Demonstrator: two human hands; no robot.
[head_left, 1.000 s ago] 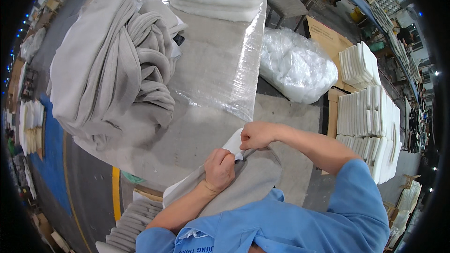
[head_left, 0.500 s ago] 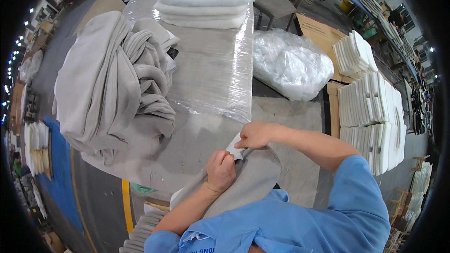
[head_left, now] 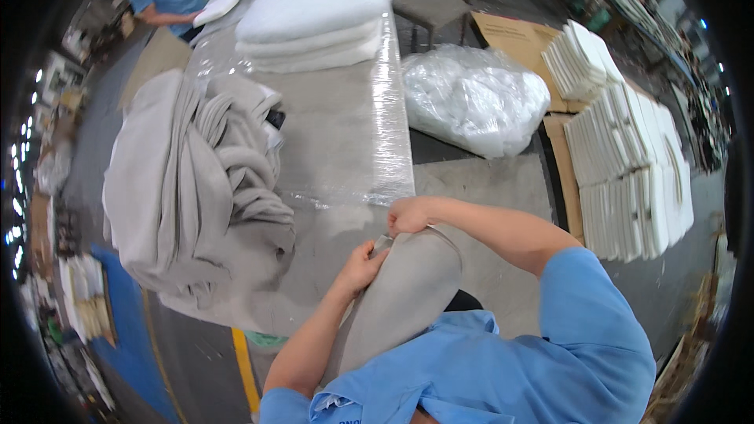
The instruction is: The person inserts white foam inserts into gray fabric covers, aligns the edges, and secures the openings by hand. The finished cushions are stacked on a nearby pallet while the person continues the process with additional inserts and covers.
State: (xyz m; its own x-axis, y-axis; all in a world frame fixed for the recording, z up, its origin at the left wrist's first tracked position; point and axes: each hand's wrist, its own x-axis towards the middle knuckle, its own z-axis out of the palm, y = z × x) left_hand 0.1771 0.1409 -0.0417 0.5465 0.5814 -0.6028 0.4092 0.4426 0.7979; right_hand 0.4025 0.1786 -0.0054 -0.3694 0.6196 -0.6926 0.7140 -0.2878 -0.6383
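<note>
The grey cover [head_left: 408, 286] lies against your front, its upper end by the near edge of the table [head_left: 330, 157]. Your left hand [head_left: 361, 268] grips its edge between thumb and fingers; your right hand [head_left: 410, 216] has its fingers closed on the top end. A heap of grey cloth [head_left: 161, 180] occupies the table's left side, with folded white padding [head_left: 310, 20] beyond. Right of the table sits a clear plastic bag [head_left: 475, 98], near stacked white cushions [head_left: 620, 149].
</note>
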